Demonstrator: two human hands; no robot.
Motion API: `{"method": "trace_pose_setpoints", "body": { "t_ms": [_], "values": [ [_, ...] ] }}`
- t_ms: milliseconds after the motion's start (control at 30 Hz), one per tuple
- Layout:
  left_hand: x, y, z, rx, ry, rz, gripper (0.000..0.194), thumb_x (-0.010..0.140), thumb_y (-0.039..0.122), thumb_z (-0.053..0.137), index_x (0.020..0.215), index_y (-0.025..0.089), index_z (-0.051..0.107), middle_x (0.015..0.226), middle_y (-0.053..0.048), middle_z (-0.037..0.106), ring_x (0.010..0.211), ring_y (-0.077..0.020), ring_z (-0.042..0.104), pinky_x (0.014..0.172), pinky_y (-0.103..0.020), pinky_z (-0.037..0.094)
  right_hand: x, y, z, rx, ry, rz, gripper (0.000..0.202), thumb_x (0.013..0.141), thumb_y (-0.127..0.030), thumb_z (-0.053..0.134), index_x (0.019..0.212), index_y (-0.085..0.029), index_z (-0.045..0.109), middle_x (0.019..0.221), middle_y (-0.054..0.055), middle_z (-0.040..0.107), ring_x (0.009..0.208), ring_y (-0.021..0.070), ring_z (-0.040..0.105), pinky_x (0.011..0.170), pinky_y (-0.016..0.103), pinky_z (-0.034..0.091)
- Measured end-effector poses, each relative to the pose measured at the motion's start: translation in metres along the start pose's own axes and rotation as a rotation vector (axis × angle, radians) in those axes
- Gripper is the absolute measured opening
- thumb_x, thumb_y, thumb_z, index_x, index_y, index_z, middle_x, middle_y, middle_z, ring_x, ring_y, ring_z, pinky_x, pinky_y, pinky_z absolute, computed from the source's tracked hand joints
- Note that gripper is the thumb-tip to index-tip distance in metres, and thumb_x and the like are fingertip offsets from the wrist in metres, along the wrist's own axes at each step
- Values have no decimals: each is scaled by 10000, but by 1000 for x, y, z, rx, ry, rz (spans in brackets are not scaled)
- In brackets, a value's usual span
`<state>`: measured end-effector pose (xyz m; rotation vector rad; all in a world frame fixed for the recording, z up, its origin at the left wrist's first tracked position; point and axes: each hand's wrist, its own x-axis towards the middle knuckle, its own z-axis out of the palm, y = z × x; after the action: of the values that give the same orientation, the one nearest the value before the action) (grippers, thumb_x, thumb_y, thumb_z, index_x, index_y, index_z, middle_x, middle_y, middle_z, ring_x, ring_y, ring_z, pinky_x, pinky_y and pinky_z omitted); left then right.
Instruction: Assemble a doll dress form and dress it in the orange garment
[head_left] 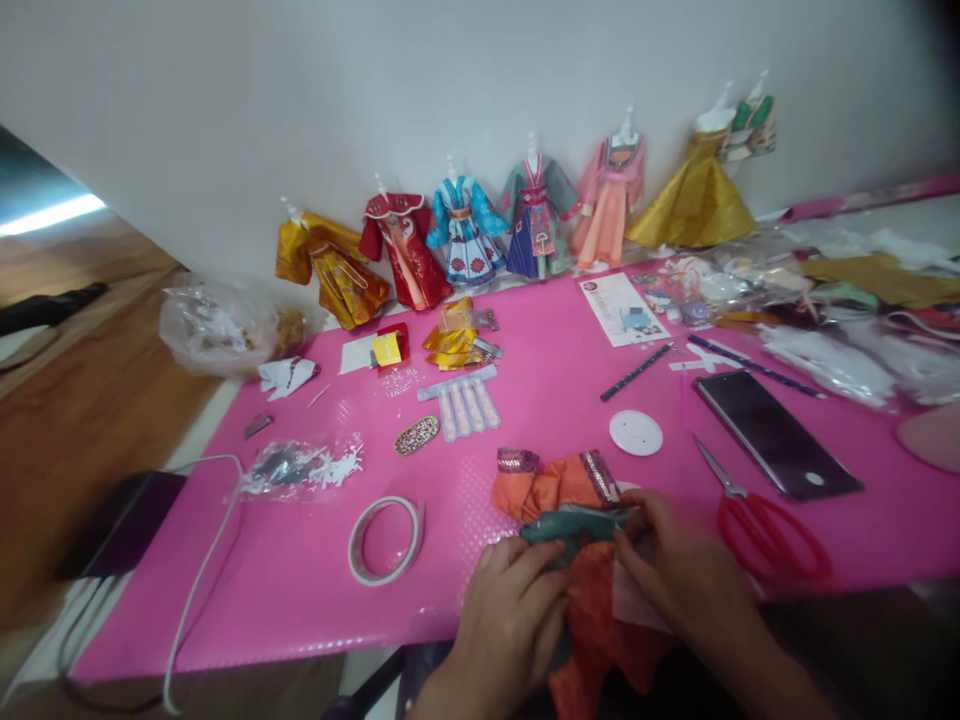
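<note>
Near the table's front edge, both hands work on a small orange doll garment (592,600) with a dark green strip of fabric (574,525) across it. My left hand (506,610) is closed on the green fabric from the left, its fingers bent over it. At the right end of the strip, my right hand (675,555) pinches the edge between thumb and fingers. A pale sheet shows under the right fingers. The garment's orange sleeves with patterned cuffs (517,460) lie on the table beyond the hands. Its lower part hangs over the edge, partly hidden by the left hand.
Red-handled scissors (772,530) and a black phone (776,430) lie to the right. A tape roll (385,540) and a white disc (636,432) lie on the pink table (300,590). Several dressed doll figures (465,235) lean on the wall. Plastic bags (217,325) flank the table.
</note>
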<state>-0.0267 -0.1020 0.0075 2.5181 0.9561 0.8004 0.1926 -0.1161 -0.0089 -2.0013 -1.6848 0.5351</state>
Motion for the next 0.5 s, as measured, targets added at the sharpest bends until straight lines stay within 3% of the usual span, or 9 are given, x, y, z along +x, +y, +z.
{"method": "trace_pose_setpoints", "body": {
  "t_ms": [100, 200, 333, 500],
  "values": [
    [1, 2, -2, -41, 46, -18, 185, 867, 82, 576, 1005, 180, 650, 1130, -114, 698, 932, -253, 619, 779, -396, 521, -1, -7, -7, 134, 46, -13, 200, 875, -340, 530, 1029, -228, 590, 883, 42, 692, 766, 226, 667, 665, 335, 475],
    [7, 7, -3, -187, 146, -108, 179, 871, 65, 565, 968, 183, 659, 991, -99, 663, 882, -216, 613, 734, -331, 511, -2, -18, -12, 317, -32, -40, 167, 897, -379, 546, 877, -226, 609, 745, 5, 615, 608, 164, 555, 559, 285, 429],
    [25, 15, -6, -503, 223, -389, 114, 884, 144, 602, 939, 192, 689, 855, -47, 603, 756, -165, 582, 647, -265, 475, -5, -32, -15, 524, -127, -78, 297, 935, -406, 518, 704, -223, 556, 606, -29, 498, 527, 134, 452, 483, 256, 361],
    [40, 23, -10, -808, 174, -657, 51, 784, 139, 672, 789, 173, 709, 750, -6, 560, 648, -127, 502, 580, -234, 384, -8, -34, -17, 555, -214, -184, 312, 936, -408, 520, 694, -224, 589, 670, 4, 606, 595, 158, 555, 529, 248, 447]
  ]
}}
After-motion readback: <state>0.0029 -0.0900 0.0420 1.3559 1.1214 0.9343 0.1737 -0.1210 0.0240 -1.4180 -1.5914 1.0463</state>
